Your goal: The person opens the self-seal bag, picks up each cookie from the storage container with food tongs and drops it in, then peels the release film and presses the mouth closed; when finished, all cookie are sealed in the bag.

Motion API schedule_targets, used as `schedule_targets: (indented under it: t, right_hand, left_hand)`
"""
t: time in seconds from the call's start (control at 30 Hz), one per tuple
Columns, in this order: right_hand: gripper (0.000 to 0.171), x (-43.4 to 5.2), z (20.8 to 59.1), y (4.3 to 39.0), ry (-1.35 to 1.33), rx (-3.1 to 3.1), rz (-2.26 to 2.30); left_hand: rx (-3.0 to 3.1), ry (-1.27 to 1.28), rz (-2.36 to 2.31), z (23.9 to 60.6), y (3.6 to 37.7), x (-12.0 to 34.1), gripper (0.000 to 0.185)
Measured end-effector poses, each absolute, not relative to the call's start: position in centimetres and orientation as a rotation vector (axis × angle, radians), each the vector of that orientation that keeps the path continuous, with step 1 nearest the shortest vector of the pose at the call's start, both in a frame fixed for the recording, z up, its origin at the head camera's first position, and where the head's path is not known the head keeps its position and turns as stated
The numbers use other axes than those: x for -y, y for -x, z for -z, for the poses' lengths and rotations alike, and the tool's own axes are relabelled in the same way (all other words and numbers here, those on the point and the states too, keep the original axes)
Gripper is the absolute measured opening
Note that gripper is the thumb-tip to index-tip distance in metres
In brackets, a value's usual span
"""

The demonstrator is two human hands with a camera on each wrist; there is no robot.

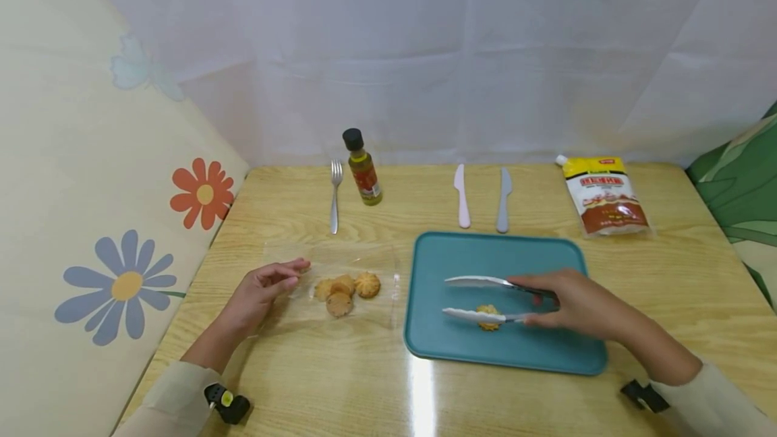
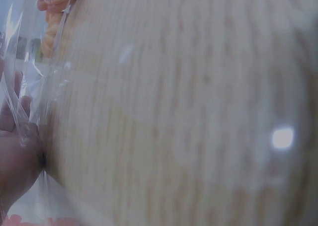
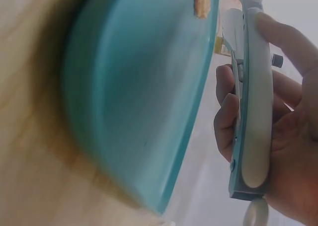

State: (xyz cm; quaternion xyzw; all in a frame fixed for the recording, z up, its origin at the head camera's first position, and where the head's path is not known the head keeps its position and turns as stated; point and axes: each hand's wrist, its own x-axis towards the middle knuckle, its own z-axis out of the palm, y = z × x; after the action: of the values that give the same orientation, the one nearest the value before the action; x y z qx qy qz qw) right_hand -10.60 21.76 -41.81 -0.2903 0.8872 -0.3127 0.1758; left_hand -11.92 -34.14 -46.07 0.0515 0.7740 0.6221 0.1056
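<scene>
My right hand (image 1: pixel 577 302) grips a pair of metal tongs (image 1: pixel 479 282) with dark handles. The tongs' arms are spread over a teal tray (image 1: pixel 522 349). A single cookie (image 1: pixel 488 324) lies on the tray, partly covered by the nearer arm. In the right wrist view, the thumb and fingers wrap the tongs' handle (image 3: pixel 257 102). To the left, my left hand (image 1: pixel 257 295) pinches the left edge of a clear plastic bag (image 1: pixel 364 258). Several cookies (image 1: pixel 340 302) lie together in the bag. Plastic drapes across the left fingers (image 2: pixel 22 104) in the left wrist view.
Behind the bag are a fork (image 1: pixel 334 197) and a dark-capped bottle (image 1: pixel 365 174). Pink (image 1: pixel 462 197) and grey-blue (image 1: pixel 504 201) knives lie beyond the tray. A yellow, white and brown pouch (image 1: pixel 607 197) sits at the back right of the wooden table (image 1: pixel 340 383).
</scene>
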Motion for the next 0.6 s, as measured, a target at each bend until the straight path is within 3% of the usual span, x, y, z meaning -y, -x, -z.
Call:
schedule_targets:
  t: [0.6]
  right_hand:
    - [0.072,-24.6,42.5,8.9,0.723,-2.479,0.84]
  left_hand:
    - [-2.268,-0.15,-1.853,46.0,11.9,34.1,0.03]
